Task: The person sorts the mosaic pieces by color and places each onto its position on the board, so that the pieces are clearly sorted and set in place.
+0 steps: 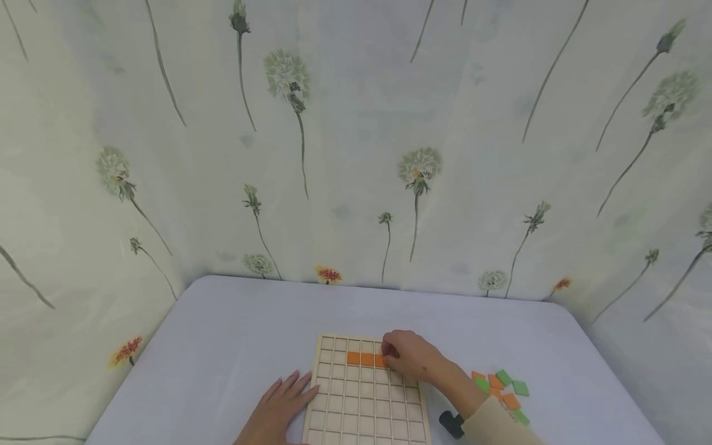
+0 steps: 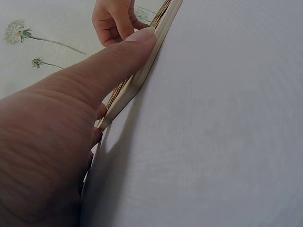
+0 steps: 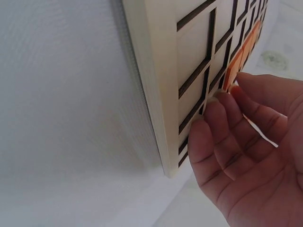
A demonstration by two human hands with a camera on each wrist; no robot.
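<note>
A pale wooden board [image 1: 351,389] with a raised grid lies on the table. Along one of its upper rows sit orange square tiles [image 1: 367,360], side by side. My right hand [image 1: 411,354] is over the right end of that row, its thumb and index finger pinching an orange tile [image 3: 233,71] at the grid. The palm and fingers partly hide this tile. At the board's left edge rests my left hand [image 1: 282,405], fingers spread and extended; in the left wrist view the straight thumb [image 2: 128,52] lies along the board's rim.
Loose orange and green tiles [image 1: 520,388] are scattered right of the board, near the right forearm. A black object [image 1: 450,424] lies partly under the right sleeve. The white table [image 1: 233,334] meets flower-patterned fabric [image 1: 356,154] at the back and sides.
</note>
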